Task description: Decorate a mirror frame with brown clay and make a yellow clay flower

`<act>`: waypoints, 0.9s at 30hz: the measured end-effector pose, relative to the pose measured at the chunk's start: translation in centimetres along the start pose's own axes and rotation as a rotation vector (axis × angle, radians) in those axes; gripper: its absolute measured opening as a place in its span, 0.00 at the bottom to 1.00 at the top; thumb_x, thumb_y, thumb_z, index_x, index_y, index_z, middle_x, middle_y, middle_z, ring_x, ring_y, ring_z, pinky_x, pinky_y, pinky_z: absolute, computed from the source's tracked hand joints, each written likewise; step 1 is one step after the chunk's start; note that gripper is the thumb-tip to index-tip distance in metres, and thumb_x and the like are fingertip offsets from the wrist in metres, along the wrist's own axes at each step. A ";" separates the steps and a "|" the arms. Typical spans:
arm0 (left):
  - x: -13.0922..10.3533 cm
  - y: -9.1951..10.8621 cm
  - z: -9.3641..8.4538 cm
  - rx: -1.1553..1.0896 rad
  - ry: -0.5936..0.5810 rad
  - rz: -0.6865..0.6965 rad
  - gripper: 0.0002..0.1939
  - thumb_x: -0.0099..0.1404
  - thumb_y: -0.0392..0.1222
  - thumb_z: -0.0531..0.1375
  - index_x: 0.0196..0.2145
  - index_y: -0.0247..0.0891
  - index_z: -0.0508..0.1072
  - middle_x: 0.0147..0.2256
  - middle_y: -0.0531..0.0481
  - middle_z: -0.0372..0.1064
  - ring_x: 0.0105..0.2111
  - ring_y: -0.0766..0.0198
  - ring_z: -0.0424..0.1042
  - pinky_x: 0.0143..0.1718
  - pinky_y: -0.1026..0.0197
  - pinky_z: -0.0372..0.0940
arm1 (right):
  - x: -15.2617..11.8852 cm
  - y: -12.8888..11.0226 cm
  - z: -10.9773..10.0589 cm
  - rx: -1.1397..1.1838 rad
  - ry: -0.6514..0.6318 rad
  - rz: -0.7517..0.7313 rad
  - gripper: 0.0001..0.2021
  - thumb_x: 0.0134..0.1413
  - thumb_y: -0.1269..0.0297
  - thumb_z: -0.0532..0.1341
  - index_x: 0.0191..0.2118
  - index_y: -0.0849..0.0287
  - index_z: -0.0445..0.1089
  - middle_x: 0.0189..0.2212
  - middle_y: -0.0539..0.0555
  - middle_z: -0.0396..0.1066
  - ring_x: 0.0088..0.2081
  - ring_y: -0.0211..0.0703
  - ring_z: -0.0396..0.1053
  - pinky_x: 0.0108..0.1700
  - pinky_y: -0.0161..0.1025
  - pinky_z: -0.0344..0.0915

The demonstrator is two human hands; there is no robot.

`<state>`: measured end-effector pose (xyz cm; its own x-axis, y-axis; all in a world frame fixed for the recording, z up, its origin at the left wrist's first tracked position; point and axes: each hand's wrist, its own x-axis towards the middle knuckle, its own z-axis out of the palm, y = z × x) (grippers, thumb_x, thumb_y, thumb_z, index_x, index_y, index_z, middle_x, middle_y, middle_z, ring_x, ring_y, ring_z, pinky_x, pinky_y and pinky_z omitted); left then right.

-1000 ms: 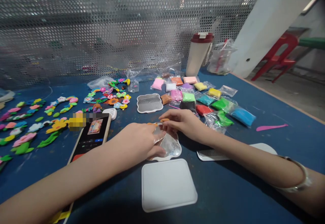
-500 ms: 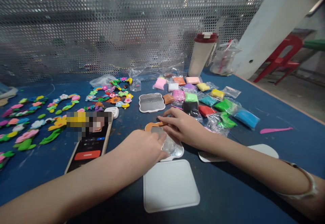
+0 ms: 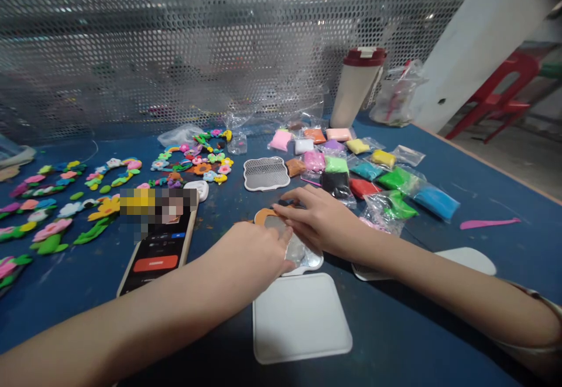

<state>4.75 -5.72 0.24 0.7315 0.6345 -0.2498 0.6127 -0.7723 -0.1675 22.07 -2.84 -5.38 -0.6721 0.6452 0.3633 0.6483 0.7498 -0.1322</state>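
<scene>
A white-framed mirror lies on the table in front of me, with orange modelling clay along its upper left rim. My left hand is closed over the mirror's left side, its fingers bent and partly hidden behind the hand. From the right, my right hand reaches over the top of the mirror, its fingers stretched out and the tips touching the clay. Just below the mirror lies a white rounded panel; I cannot tell whether they are joined.
Bagged coloured clay spreads behind my right hand, near a wavy-framed mirror and a pink clay tool. A phone and flower-decorated pieces lie left. A tumbler stands by the mesh. Another white piece lies under my right forearm.
The view has shifted slightly, so the table items sit a little further right. My right fingers have moved slightly over the orange clay; my left hand stays at the mirror.
</scene>
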 end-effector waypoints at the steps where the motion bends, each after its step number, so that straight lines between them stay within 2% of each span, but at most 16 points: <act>1: 0.0 0.0 0.0 0.003 0.004 -0.001 0.17 0.65 0.45 0.54 0.47 0.32 0.69 0.34 0.38 0.74 0.31 0.49 0.76 0.26 0.54 0.69 | 0.0 0.0 0.1 -0.008 -0.001 0.000 0.17 0.58 0.70 0.53 0.52 0.60 0.67 0.45 0.64 0.66 0.45 0.52 0.62 0.44 0.51 0.62; 5: 0.0 0.1 0.0 -0.003 0.016 0.011 0.16 0.65 0.44 0.54 0.46 0.33 0.70 0.32 0.40 0.75 0.29 0.51 0.75 0.26 0.56 0.69 | 0.0 0.1 0.0 0.139 -0.011 0.021 0.17 0.59 0.70 0.53 0.53 0.61 0.66 0.45 0.61 0.67 0.45 0.49 0.63 0.45 0.47 0.63; 9: -0.1 0.0 0.0 0.001 0.017 0.036 0.13 0.65 0.42 0.53 0.42 0.33 0.71 0.33 0.40 0.74 0.28 0.52 0.75 0.25 0.56 0.68 | -0.1 0.2 -0.2 0.251 0.027 0.105 0.23 0.60 0.69 0.53 0.61 0.59 0.55 0.41 0.60 0.69 0.41 0.46 0.65 0.41 0.44 0.65; 15: 0.0 -0.3 0.6 0.013 0.050 0.036 0.17 0.65 0.43 0.54 0.48 0.32 0.68 0.34 0.39 0.74 0.28 0.54 0.75 0.24 0.58 0.67 | -0.5 0.4 -0.2 0.134 -0.023 0.038 0.16 0.61 0.65 0.52 0.53 0.57 0.67 0.47 0.61 0.67 0.47 0.50 0.63 0.48 0.50 0.61; 19: 0.0 -0.3 0.4 0.030 0.023 0.036 0.18 0.65 0.43 0.54 0.50 0.32 0.67 0.32 0.41 0.75 0.27 0.54 0.75 0.24 0.58 0.67 | -0.6 0.5 -0.5 0.144 -0.041 0.079 0.17 0.61 0.64 0.53 0.54 0.54 0.67 0.49 0.61 0.65 0.49 0.50 0.62 0.50 0.51 0.60; 23: -0.1 -0.3 0.1 0.037 0.006 0.047 0.15 0.65 0.43 0.54 0.46 0.33 0.69 0.33 0.41 0.75 0.27 0.54 0.75 0.23 0.58 0.67 | -0.8 0.8 -0.9 0.205 -0.014 0.106 0.20 0.62 0.65 0.51 0.58 0.55 0.60 0.47 0.61 0.65 0.47 0.48 0.62 0.48 0.48 0.63; 27: -0.1 -0.4 0.3 0.024 0.023 0.056 0.18 0.64 0.42 0.55 0.50 0.33 0.67 0.33 0.41 0.75 0.25 0.54 0.75 0.21 0.58 0.66 | -0.8 1.0 -1.2 0.100 -0.046 0.087 0.17 0.61 0.62 0.52 0.53 0.51 0.67 0.47 0.61 0.64 0.47 0.51 0.62 0.46 0.50 0.63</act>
<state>4.37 -5.52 0.06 0.7715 0.5904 -0.2372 0.5632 -0.8071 -0.1772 23.65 -2.79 -4.67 -0.6318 0.7131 0.3039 0.6680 0.6998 -0.2531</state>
